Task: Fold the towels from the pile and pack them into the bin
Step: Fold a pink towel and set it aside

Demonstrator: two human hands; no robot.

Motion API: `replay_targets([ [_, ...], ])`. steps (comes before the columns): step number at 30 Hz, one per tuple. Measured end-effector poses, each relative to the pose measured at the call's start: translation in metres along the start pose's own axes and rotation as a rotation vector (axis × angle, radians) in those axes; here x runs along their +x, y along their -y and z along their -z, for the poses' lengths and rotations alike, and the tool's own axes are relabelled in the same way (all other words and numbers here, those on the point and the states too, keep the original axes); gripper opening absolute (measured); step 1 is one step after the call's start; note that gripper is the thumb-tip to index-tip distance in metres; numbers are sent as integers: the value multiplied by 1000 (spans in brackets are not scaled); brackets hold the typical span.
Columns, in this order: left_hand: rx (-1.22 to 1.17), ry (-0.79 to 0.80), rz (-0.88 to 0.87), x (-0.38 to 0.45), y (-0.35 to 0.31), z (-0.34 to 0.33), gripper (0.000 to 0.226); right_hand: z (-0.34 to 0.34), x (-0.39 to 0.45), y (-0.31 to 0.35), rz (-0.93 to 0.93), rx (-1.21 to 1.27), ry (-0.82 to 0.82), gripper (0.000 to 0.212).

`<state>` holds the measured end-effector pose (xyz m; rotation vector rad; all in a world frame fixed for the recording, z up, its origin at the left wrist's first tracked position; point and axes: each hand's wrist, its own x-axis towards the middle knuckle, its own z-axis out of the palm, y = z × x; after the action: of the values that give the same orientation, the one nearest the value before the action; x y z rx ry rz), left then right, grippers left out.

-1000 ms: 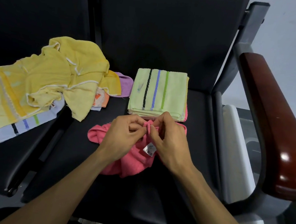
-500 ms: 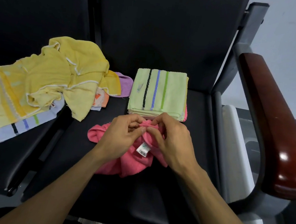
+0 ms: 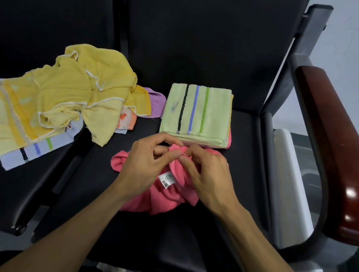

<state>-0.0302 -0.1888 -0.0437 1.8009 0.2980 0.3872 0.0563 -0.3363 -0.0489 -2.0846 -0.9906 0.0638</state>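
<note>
Pink towel (image 3: 164, 197) bunched on seat; left hand (image 3: 147, 165), right hand (image 3: 207, 176) fingers pinching its top edge.

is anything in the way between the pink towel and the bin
Cannot say: no bin is clearly in view. Both hands, left and right, already pinch the crumpled pink towel on the black seat. The folded green striped stack lies just behind it.
</note>
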Motion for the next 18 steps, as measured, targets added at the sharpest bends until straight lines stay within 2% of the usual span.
replay_targets([
  [3, -34, -28, 10, -1, -1, -5, 14, 0, 1, 0, 16, 22, -65, 29],
  [11, -29, 31, 47, -1, -3, -6, 16, -1, 2, -2, -19, 33, -130, 28],
  [13, 33, 9, 35, 0, -1, -3, 11, 3, 1, -4, -15, 5, -60, 33],
  [15, 111, -39, 40, 3, 1, 3, 8, 10, 1, -7, -5, -53, 82, 42],
  [18, 159, -99, 70, 5, 4, 14, 11, 19, 0, -13, 11, -99, 224, 53],
])
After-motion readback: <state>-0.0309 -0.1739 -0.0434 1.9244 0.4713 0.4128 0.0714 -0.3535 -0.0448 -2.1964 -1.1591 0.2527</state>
